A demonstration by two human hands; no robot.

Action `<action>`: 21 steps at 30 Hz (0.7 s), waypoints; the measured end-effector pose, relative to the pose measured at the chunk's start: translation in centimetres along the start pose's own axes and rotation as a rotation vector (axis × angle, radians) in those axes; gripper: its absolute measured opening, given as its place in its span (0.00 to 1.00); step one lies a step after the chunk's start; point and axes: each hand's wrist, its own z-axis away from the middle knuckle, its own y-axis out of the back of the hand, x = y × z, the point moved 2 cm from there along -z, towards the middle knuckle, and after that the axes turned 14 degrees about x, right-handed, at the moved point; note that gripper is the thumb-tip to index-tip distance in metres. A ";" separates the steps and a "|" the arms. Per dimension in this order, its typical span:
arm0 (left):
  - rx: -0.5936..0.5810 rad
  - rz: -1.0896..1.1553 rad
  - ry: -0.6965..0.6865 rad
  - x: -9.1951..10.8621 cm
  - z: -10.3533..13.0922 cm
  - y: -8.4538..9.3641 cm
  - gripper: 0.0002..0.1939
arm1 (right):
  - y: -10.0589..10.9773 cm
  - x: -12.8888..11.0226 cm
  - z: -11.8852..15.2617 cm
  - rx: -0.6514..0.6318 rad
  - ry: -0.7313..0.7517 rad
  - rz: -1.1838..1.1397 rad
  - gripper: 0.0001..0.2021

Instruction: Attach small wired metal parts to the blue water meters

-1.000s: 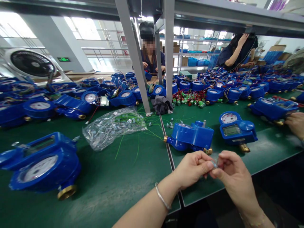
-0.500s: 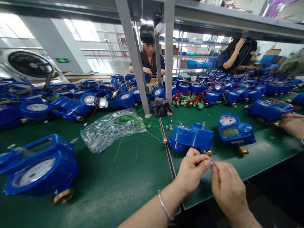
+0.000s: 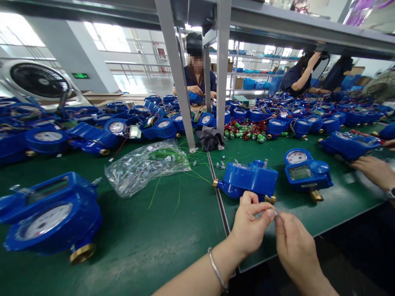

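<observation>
Pinched between thumb and finger of my left hand [image 3: 249,222] is a small pale-blue plastic seal [image 3: 275,212]. My right hand [image 3: 294,246] grips the same seal from the other side, fingertips almost meeting the left ones. Most of the seal is hidden by the fingers. Just behind my left hand lies a blue water meter [image 3: 247,179] with brass ends, and its near brass end is close to my fingers. To the right sits another blue water meter [image 3: 304,170] with a dial and a small display. A clear plastic bag [image 3: 132,174] of similar seals and green wires lies at left.
At front left stands a large blue water meter [image 3: 52,218]. Loose seals [image 3: 220,164] lie near the shelf post [image 3: 220,74] and a dark cloth [image 3: 210,137]. Behind are piled meters and green batteries [image 3: 247,130]. A co-worker's hand [image 3: 375,170] is at the right.
Both my hands stay together with the seal, which has turned slightly between the fingertips. At the right, the co-worker's hand has moved left and lower beside a meter.
</observation>
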 end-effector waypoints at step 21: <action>0.000 -0.042 -0.017 0.3 -1.1 0.1 0.14 | -1.9 0.5 -0.4 0.017 -0.029 -0.174 0.11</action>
